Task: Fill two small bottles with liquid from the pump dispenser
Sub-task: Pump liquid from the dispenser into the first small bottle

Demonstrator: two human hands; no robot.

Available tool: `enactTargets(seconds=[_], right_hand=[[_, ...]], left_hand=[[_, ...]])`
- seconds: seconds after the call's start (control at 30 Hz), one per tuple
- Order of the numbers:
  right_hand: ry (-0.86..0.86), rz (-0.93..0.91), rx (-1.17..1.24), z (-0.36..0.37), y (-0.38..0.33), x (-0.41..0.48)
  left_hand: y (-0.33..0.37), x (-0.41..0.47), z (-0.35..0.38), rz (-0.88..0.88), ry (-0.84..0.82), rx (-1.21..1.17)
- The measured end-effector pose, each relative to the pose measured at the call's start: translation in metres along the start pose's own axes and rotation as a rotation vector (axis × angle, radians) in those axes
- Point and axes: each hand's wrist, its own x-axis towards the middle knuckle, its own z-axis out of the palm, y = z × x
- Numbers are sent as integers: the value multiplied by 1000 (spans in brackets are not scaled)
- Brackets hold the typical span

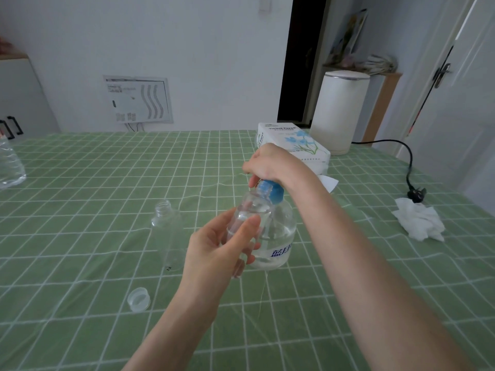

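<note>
My left hand (214, 253) grips a small clear bottle (247, 210) and holds it tilted, with its mouth under the blue pump head (272, 191). The clear pump dispenser (278, 236), which carries a blue label, stands on the green checked tablecloth (93, 183). On top of the pump my right hand (267, 163) presses down, its fingers curled over the head. A second small clear bottle (167, 234) stands uncapped to the left. A clear cap (138, 299) lies in front of it.
A tissue paper pack (290, 141) lies behind the dispenser, and a white cylindrical appliance (338, 111) stands behind that. At the right lie a crumpled tissue (419, 222) and a black plug with its cord (415, 194). A large clear bottle (9, 164) stands at the left edge.
</note>
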Motion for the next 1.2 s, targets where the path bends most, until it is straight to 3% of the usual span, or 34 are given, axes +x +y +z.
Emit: enactTargets(seconds=[0.2, 0.67, 1.0, 1.2], right_hand=[[91, -31, 11, -9, -6, -2], [-21, -1, -20, -2, -1, -1], [60, -42, 1, -9, -7, -4], [3, -16, -36, -6, -7, -2]], left_hand=[[1, 2, -1, 17, -4, 2], [-1, 1, -1, 1, 9, 14], [0, 1, 1, 15, -2, -4], [-2, 2, 0, 17, 1, 4]])
